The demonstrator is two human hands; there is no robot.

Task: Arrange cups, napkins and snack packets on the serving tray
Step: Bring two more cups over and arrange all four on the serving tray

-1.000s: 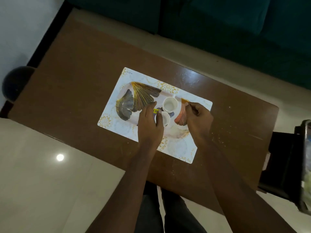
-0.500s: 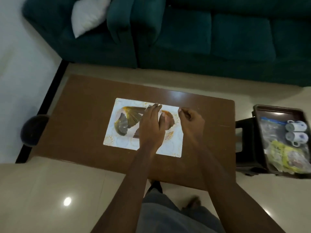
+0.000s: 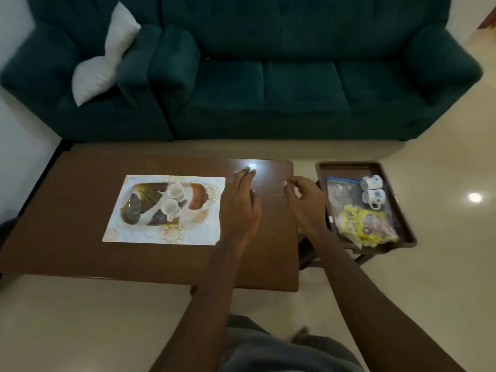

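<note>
Brown table (image 3: 80,183): over its right end, left hand (image 3: 241,208) with straight fingers, right hand (image 3: 306,201) loosely curled, both holding nothing. On the table's left, two cups (image 3: 174,190) stand on the tray (image 3: 128,214); packets (image 3: 367,226) lie off its right end.

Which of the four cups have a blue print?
The two cups in the brown tray beside the table; the pair on the leaf-patterned tray are plain white.

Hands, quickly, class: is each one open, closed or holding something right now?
Left hand: open, fingers straight, holding nothing.
Right hand: open, fingers loosely curled, holding nothing.
</note>
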